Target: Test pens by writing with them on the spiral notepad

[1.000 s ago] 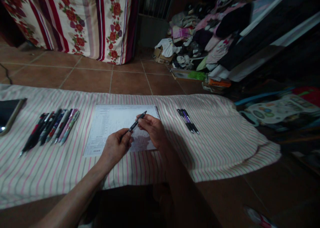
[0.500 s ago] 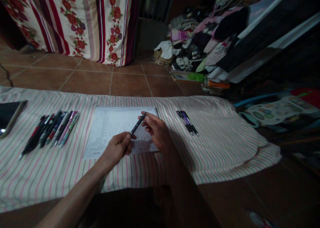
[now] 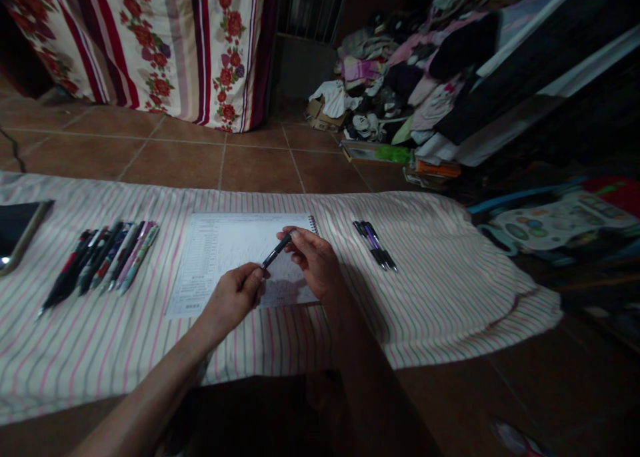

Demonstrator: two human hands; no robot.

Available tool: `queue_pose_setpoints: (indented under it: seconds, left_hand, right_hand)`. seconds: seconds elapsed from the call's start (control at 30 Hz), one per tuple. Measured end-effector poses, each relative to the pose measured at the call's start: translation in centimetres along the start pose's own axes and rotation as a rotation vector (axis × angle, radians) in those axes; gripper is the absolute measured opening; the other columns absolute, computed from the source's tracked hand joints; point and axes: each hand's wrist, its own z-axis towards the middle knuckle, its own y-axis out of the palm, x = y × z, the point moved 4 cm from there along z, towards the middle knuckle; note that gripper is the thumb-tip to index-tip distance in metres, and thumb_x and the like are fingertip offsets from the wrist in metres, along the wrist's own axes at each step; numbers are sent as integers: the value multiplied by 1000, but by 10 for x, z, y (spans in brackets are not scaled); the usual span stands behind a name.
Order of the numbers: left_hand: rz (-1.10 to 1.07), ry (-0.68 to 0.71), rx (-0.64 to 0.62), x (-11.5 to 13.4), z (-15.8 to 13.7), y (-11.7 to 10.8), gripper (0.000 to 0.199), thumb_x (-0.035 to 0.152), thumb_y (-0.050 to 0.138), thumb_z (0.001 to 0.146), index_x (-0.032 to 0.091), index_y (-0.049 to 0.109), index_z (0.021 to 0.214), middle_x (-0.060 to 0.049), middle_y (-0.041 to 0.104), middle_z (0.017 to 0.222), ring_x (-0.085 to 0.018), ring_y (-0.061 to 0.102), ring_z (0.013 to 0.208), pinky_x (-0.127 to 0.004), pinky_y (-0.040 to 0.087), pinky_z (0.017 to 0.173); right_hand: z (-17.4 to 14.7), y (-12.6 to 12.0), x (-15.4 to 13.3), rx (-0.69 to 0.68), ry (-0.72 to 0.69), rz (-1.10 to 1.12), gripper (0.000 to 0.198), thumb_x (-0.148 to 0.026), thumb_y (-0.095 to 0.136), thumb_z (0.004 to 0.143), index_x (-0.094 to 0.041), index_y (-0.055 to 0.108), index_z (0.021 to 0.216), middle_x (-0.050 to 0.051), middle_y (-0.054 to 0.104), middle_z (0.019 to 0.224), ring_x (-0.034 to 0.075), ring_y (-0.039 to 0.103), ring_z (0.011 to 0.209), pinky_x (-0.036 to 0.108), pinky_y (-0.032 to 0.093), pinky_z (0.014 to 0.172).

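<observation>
A dark pen [image 3: 277, 251] is held slantwise above a spiral-bound notebook [image 3: 240, 243] with a printed sheet on top. My left hand [image 3: 239, 289] is closed in a pinch round the pen's lower end, its tip hidden by the thumb and fingers. Thumb and fingers of my right hand [image 3: 315, 260] pinch the upper end. To the right of the notebook, a few dark and purple pens [image 3: 374, 245] lie side by side. Left of it is a row of several pens [image 3: 107, 257] in mixed colours and patterns.
A striped cloth [image 3: 440, 277] covers the low table. The corner of a dark tablet-like object [image 3: 20, 233] shows at the left edge. Beyond are a tiled floor [image 3: 175, 153], a flowered curtain [image 3: 190, 50] and a heap of clothes [image 3: 395, 77]. A toy-like panel [image 3: 555, 220] stands at the right.
My right fingers have closed more tightly round the pen's upper end, and that end has come down slightly to the right. My left hand stays almost in place. The other pens have not moved.
</observation>
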Motion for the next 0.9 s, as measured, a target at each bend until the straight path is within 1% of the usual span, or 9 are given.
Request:
queue_pose_setpoints:
  seconds: [0.13, 0.37, 0.57, 0.63, 0.7, 0.77, 0.83, 0.87, 0.9]
  left_hand:
    - [98, 36, 62, -4, 0, -4, 29, 42, 48, 81, 17, 60, 81, 4, 45, 48, -8, 38, 40, -20, 26, 40]
    - [-59, 10, 30, -5, -1, -7, 30, 45, 48, 82, 16, 57, 84, 4, 47, 52, -7, 38, 41, -19, 27, 40]
    - [-14, -27, 12, -8, -9, -15, 31, 45, 49, 82, 16, 59, 85, 3, 47, 53, -7, 38, 42, -19, 28, 40]
    - [-17, -29, 6, -6, -12, -17, 31, 44, 50, 81, 15, 60, 85, 2, 49, 54, -8, 41, 43, -20, 30, 41]
    - [-36, -39, 4, -2, -15, -18, 30, 44, 52, 79, 15, 59, 83, 2, 50, 54, -8, 42, 43, -20, 31, 41]
    - [-70, -44, 41, 5, -17, -21, 29, 43, 54, 76, 14, 58, 80, 2, 51, 52, -8, 43, 43, -21, 31, 42]
    - [-83, -31, 119, 14, -19, -27, 28, 42, 56, 74, 14, 58, 80, 2, 51, 51, -8, 43, 43, -21, 31, 43]
    - [-78, -17, 160, 18, -21, -31, 28, 41, 56, 74, 14, 58, 80, 3, 51, 50, -8, 43, 43, -21, 32, 43]
    - [-71, 0, 200, 22, -22, -35, 28, 41, 55, 74, 13, 58, 80, 3, 51, 50, -8, 43, 43, -21, 32, 44]
  right_hand:
    - [-1, 2, -1, 1, 23, 13, 27, -41, 62, 72, -20, 66, 89, 5, 70, 91, 11, 53, 65, 22, 30, 50]
    - [-3, 10, 4, -49, 85, 65, 41, -45, 62, 73, -22, 59, 107, 5, 70, 93, 10, 57, 66, 21, 34, 52]
    - [-6, 17, 8, -130, 64, -25, 31, -44, 63, 71, -20, 65, 92, 5, 70, 91, 9, 55, 65, 22, 33, 51]
    - [-7, 21, 9, -123, 72, -20, 32, -45, 62, 72, -20, 65, 93, 5, 70, 89, 9, 56, 64, 21, 34, 51]
    - [-8, 23, 12, -74, 94, -14, 34, -46, 60, 73, -21, 63, 95, 4, 70, 89, 10, 58, 65, 21, 35, 50]
    - [-9, 23, 13, 4, 124, -22, 33, -48, 57, 75, -20, 62, 92, 5, 69, 85, 11, 59, 65, 20, 36, 48]
    - [-12, 21, 11, 58, 151, -55, 31, -48, 56, 75, -18, 60, 82, 5, 69, 77, 11, 59, 61, 19, 37, 45]
    - [-15, 20, 9, 42, 160, -80, 29, -47, 57, 75, -18, 59, 76, 4, 68, 73, 11, 58, 58, 19, 37, 44]
    - [-18, 20, 6, -20, 177, -109, 29, -46, 59, 74, -18, 57, 72, 3, 67, 69, 10, 57, 55, 19, 38, 42]
